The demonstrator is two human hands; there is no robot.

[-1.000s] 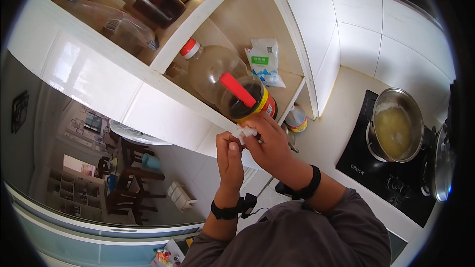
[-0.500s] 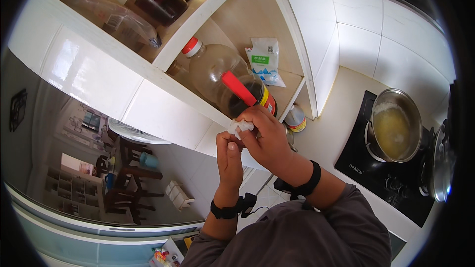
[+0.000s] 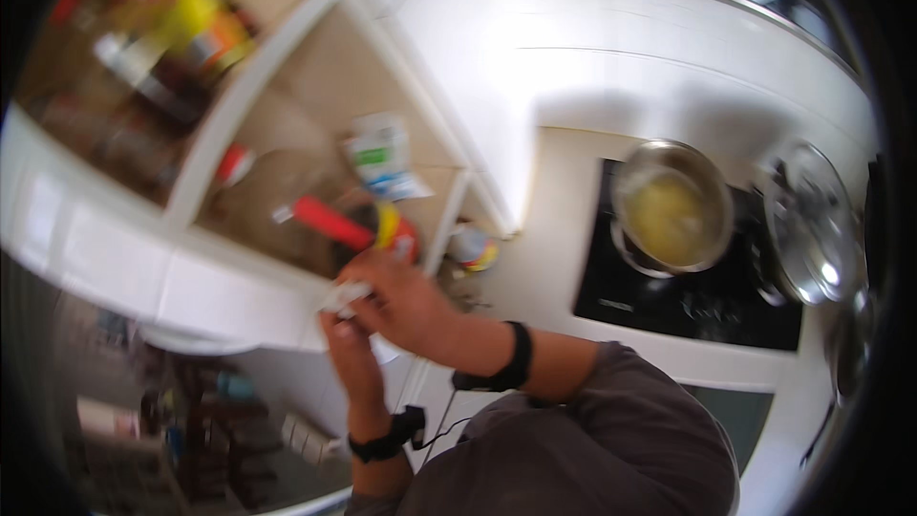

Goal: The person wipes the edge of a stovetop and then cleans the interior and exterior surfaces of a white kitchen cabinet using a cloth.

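A crumpled white wad (image 3: 346, 298), like tissue or thin plastic, is pinched between my two hands. My left hand (image 3: 353, 354) holds it from below, fingers closed. My right hand (image 3: 411, 311) is closed on it from above and to the right. Motion blur hides the wad's exact kind. Just beyond my hands, in the open cabinet, lies a large clear jug with dark liquid, a red cap (image 3: 232, 164) and a red handle (image 3: 332, 222). A white packet with a green patch (image 3: 384, 155) stands behind the jug.
On the right, a steel pot (image 3: 673, 148) with yellowish liquid sits on a black cooktop (image 3: 621, 287). A glass lid (image 3: 812, 220) leans beside it. A small bottle (image 3: 473, 247) stands by the cabinet's edge. Bottles and yellow packages (image 3: 196, 14) fill the far-left shelf.
The view has swung to the right, so the cabinet and my hands sit further left and the cooktop further in. Both hands still hold the white wad together.
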